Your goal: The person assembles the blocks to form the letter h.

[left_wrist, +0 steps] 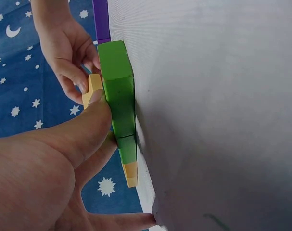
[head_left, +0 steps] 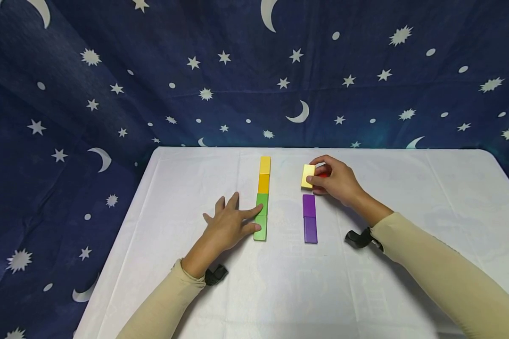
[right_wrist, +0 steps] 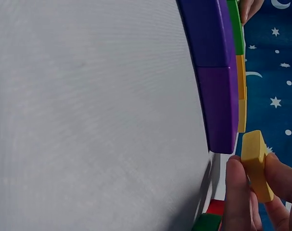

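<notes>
"One pale yellow block, and you had it pinched between the thumb and fingers of your right hand."

"Where, exactly?"

"Just beyond the far end of two purple blocks, which lay end to end on the white cloth. The head view showed a narrow gap between. The right wrist view put your yellow one higher than their tops, so you had it off the cloth."

"Long axis?"

"From the head camera it ran away from you, roughly in line with the purple pair; from the right wrist it leaned a bit. My judgement: that end-to-end line was the relation that mattered."

"Nearer hand?"

"Your right, since it held the thing. Your left hand was over on the other side, fingers spread, index finger and thumb touching two green blocks. Past those, in the same column, sat two yellow-orange blocks. That column ran beside the purple one, apart from it."

"Anything by your right fingers?"

"A red block and a dark green block showed past them in the right wrist view, partly hidden. Couldn't tell if you touched either."
</notes>
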Demonstrator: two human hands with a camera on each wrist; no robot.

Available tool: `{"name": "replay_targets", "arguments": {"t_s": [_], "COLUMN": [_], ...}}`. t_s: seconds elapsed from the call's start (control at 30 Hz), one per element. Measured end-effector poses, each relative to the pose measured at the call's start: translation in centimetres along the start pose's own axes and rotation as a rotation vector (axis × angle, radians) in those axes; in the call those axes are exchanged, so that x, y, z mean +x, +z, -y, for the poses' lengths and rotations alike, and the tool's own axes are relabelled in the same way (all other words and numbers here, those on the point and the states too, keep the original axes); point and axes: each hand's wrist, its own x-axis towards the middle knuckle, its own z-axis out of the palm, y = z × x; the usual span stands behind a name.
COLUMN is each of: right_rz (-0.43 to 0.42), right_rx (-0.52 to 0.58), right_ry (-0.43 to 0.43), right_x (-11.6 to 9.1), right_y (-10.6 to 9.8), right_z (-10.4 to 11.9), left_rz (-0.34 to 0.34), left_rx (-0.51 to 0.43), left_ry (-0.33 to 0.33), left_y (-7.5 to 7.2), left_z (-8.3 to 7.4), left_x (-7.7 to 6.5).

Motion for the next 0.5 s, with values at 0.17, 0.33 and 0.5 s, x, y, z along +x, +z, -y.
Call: {"name": "replay_targets", "arguments": {"t_s": [0.17,0.33,0.5], "right_rz": [-0.009,-0.014,-0.021], "right_rx": [-0.022,-0.047,-0.069], "right_ry": [0.007,0.008,-0.004], "right_x": [-0.19,-0.32,-0.45], "right_y": [-0.03,0.11,0.17], "right_z": [0.07,0.13,0.05], "left_rz": [0.001,0.002,-0.002], "left_rx": [0.002,0.003,0.005], "left_ry": [0.0,-0.001,-0.001], "left_y": [0.04,0.03,-0.01], "left_z": [0.05,0.03,0.01], "left_x": [0.03,0.04,0.04]}}
